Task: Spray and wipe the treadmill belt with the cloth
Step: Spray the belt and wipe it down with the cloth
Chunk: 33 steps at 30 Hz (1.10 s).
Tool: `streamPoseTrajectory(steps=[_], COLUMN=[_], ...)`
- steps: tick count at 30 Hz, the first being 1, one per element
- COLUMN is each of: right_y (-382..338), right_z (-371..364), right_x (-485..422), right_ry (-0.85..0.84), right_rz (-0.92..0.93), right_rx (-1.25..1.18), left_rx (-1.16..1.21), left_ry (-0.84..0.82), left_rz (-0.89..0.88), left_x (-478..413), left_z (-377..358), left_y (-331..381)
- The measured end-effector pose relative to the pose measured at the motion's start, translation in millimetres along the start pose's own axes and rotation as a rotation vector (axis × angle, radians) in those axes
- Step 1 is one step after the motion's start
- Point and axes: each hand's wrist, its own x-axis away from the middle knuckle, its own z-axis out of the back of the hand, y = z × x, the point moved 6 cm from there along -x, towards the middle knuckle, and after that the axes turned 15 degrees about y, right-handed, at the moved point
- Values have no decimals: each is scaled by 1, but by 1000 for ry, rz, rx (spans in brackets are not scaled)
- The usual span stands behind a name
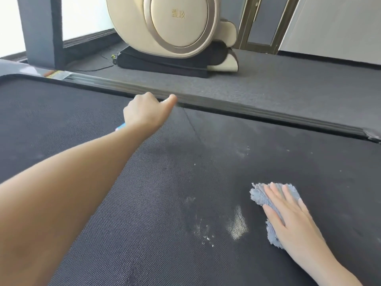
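Observation:
The black textured treadmill belt (156, 203) fills most of the view, with damp streaks and white flecks near its middle. My right hand (292, 221) lies flat with spread fingers, pressing a grey-blue cloth (261, 195) onto the belt at the lower right. My left arm reaches forward over the belt. My left hand (144, 114) is curled near the far side rail, thumb out. Under its wrist only a small blue and white bit of the spray bottle (121, 126) shows; the rest is hidden.
A grey side rail (247, 109) borders the belt's far edge, with grey carpet beyond it. A beige massage chair (175, 25) stands on the carpet. A dark upright post (43, 32) rises at the far left.

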Motion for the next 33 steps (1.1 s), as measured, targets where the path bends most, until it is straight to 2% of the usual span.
streamPoseTrajectory(steps=[2, 4, 8, 10, 12, 14, 17, 23, 24, 27, 29, 33], right_y=[2, 6, 6, 5, 6, 8, 10, 12, 12, 12, 12, 13], right_z=[-3, -4, -5, -5, -6, -5, -3, -4, -4, -4, -5, -6], right_x=[0, -1, -2, -3, -2, -1, 0, 0, 0, 1, 1, 2], right_ry=[-2, -6, -1, -7, -11, -22, -19, -17, -12, 9, 11, 18], right_rz=[37, 44, 48, 44, 42, 33, 43, 56, 56, 65, 68, 64], right_rx=[32, 49, 76, 92, 86, 38, -12, -36, -34, -13, -9, -18], left_rx=[8, 26, 59, 60, 51, 64, 106, 60, 59, 57, 75, 93], left_ry=[43, 7, -301, -386, -327, -185, -99, -405, -399, -225, -167, -283], left_rz=[41, 68, -5, -61, -135, -188, -154, -107, -121, -208, -257, -287], left_x=[-9, -12, 4, 13, 16, 20, 26, 45, 49, 69, 86, 113], left_z=[-6, -21, -57, -66, -66, -58, -51, -59, -55, -27, -11, 7], left_y=[5, 12, 37, 52, 68, 82, 86, 68, 67, 63, 55, 42])
